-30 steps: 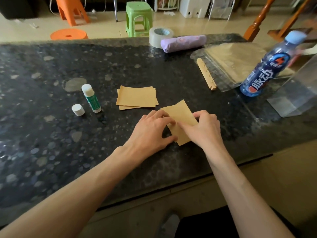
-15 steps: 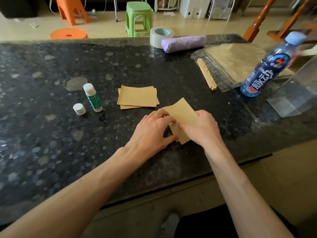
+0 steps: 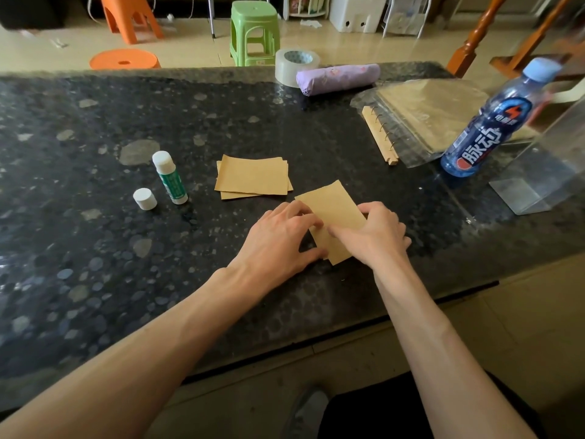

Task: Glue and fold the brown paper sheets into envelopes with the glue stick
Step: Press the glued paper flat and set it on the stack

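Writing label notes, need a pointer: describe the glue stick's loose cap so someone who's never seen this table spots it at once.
On the dark speckled table, look left of the stack of brown paper sheets to the standing green-and-white glue stick. The cap sits just left of it, not touching. It is the only squat, all-white cylinder there, far shorter than the stick.
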Tool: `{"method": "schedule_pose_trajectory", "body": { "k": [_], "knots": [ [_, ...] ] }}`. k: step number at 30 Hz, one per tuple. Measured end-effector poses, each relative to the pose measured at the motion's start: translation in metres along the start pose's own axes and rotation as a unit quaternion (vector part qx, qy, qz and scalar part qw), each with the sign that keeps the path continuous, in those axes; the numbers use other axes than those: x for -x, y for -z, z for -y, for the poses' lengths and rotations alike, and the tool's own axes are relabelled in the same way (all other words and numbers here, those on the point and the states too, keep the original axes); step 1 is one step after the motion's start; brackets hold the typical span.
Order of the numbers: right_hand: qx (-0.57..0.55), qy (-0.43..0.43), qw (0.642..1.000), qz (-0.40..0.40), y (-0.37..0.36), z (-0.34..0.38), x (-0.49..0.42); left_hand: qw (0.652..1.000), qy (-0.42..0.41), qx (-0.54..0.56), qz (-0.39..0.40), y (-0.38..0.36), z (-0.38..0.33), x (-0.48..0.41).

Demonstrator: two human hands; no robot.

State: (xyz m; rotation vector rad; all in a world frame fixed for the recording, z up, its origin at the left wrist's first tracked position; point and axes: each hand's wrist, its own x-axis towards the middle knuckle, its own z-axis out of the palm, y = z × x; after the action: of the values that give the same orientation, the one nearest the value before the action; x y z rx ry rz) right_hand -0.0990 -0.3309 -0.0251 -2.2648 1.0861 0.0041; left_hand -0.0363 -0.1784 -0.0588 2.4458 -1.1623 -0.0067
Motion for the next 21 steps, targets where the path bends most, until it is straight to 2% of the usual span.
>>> {"method": "schedule_pose_trajectory", "body": {
  "k": [6,8,11,14,18,21],
  "knots": [
    [-0.217,-0.041,0.975,-0.002,0.007,-0.004,-0.002,0.999,0.002,0.044,-0.002,0.001,0.005,0.006],
    [-0.256,-0.036,0.966,0.013,0.011,-0.006,-0.001,0.997,0.01,0.079,-0.01,0.002,0.008,0.007],
    [-0.303,-0.018,0.952,0.019,0.018,-0.009,0.001,0.982,0.064,0.168,-0.051,0.009,0.012,0.005],
    [-0.334,0.023,0.942,0.031,0.028,-0.01,0.003,0.952,0.139,0.258,-0.088,0.022,0.017,0.0],
    [-0.34,0.079,0.93,0.119,0.028,-0.002,0.007,0.891,0.212,0.395,-0.077,0.046,0.023,-0.002],
    [-0.388,0.061,0.909,0.141,0.016,0.003,0.006,0.85,0.255,0.45,-0.103,0.053,0.032,0.003]
  ]
}}
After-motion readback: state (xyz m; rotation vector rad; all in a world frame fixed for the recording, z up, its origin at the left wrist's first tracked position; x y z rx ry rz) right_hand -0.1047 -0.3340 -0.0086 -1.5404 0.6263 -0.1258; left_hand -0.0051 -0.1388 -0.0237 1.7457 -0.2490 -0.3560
